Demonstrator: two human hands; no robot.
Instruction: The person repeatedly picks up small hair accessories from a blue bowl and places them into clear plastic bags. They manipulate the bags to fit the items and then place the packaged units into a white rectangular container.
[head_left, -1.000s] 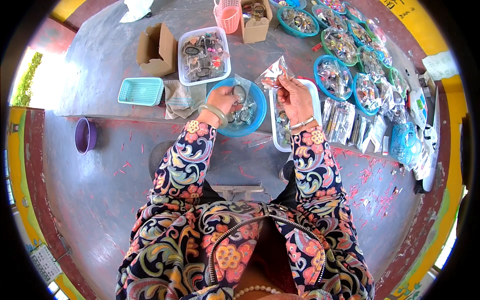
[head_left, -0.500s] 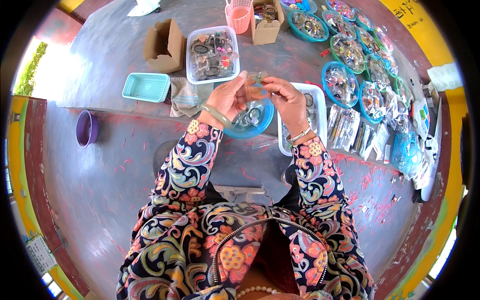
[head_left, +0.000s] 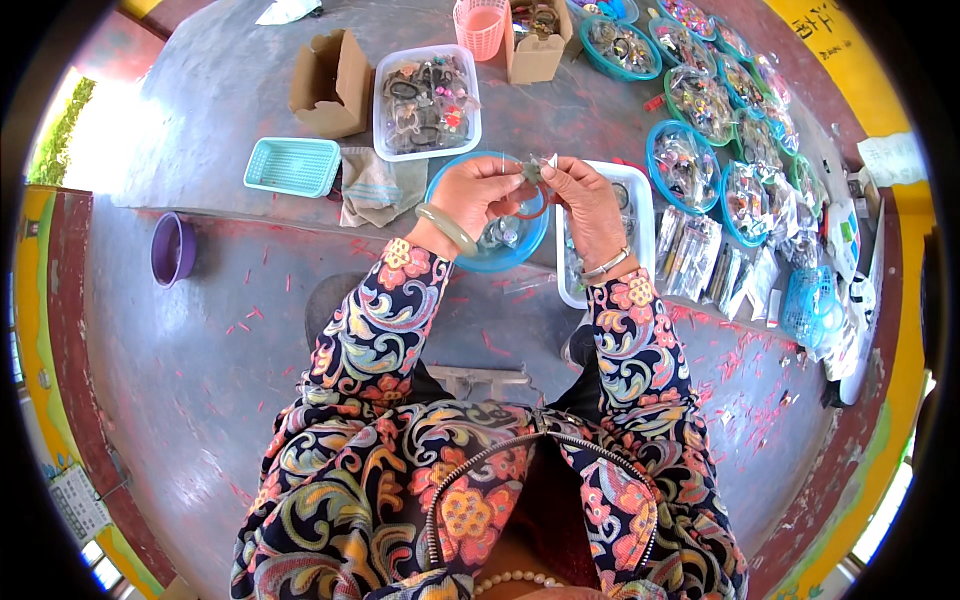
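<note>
Over the blue bowl (head_left: 497, 262), my left hand (head_left: 472, 195) and my right hand (head_left: 592, 205) meet, both closed in a pinch. Between their fingertips is a reddish-brown hair tie (head_left: 537, 207) with a small greenish ornament (head_left: 532, 172), in what looks like clear plastic film. The ring hangs below the fingers. Under my hands, the bowl contains clear bags with dark rings. A white tray (head_left: 649, 232) with more dark rings stands just right of my right hand. Beyond my left hand is another white tray (head_left: 379, 127) full of bagged hair ties.
At left stand an open cardboard box (head_left: 350, 85), a turquoise basket (head_left: 292, 187), a grey cloth (head_left: 380, 195) and, lower, a purple bucket (head_left: 172, 250). A pink basket (head_left: 480, 38) stands at the back. Several filled bowls (head_left: 683, 165) and flat packets (head_left: 686, 255) crowd the right.
My hands have drawn level, fingertips now pinching the top by the ornament. The ring, earlier held flatter between my hands, now hangs lower. My left hand has turned and lowered slightly.
</note>
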